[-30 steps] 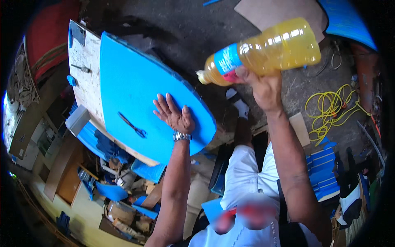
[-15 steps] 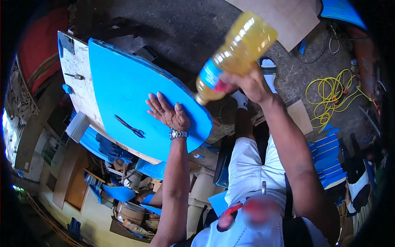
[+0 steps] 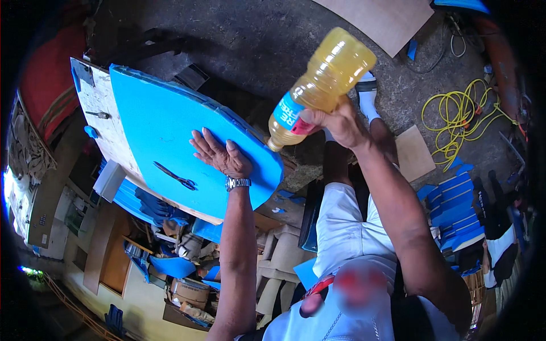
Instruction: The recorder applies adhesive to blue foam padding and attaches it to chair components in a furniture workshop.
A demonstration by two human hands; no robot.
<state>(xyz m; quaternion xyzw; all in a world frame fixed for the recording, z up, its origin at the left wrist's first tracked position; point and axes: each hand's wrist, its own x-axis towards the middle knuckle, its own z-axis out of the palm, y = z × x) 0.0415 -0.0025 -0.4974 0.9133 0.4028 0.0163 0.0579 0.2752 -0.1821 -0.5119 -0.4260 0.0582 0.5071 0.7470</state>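
My right hand [image 3: 342,124] is wrapped round a plastic bottle [image 3: 319,85] of yellowish liquid. The bottle is tilted neck down, its narrow end close by the curved right edge of a blue-covered panel [image 3: 153,119]. Whether the tip touches that edge, I cannot tell. My left hand [image 3: 223,154] lies flat on the blue surface, fingers spread, with a metal watch on the wrist. Scissors [image 3: 175,175] rest on the blue covering, left of that hand. Along the panel's left side runs a bare pale wooden strip [image 3: 105,108] with a pointed metal tool [image 3: 97,115] lying on it.
A coiled yellow cord [image 3: 462,122] lies on the floor at right, with blue striped pieces [image 3: 455,210] nearer me. Plywood sheets [image 3: 387,23] lie on the floor ahead and beside my foot. Below the panel is clutter with a round box [image 3: 190,292] and blue scraps.
The bottle is still held neck down and its neck has stayed by the panel's edge. My left hand keeps its place on the blue surface. The whole view has shifted slightly.
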